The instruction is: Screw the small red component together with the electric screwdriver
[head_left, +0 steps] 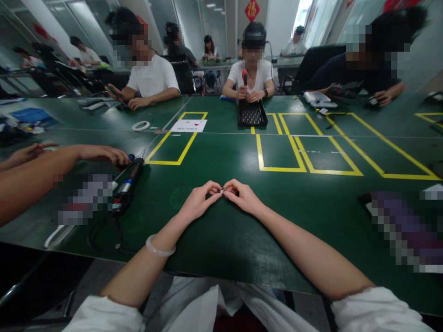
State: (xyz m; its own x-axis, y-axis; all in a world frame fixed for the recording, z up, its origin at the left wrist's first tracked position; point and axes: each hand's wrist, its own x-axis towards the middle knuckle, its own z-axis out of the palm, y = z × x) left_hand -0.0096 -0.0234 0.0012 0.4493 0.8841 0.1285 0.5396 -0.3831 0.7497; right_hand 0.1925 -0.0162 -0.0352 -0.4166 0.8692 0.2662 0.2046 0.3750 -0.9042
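Head view: tiny whitish piece [222, 191].

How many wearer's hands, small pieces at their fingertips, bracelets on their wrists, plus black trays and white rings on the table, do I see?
Hands: 2, left hand and right hand
Small piece: 1
Bracelet: 1
Black tray: 1
White ring: 1
Total: 6

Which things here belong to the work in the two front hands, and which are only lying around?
In the work:
small item, pinched between the fingertips of left hand and right hand; too small to identify

Seemingly just lying about:
white ring
printed paper sheet
black tool with blue band, by a neighbour's hand, perhaps theirs
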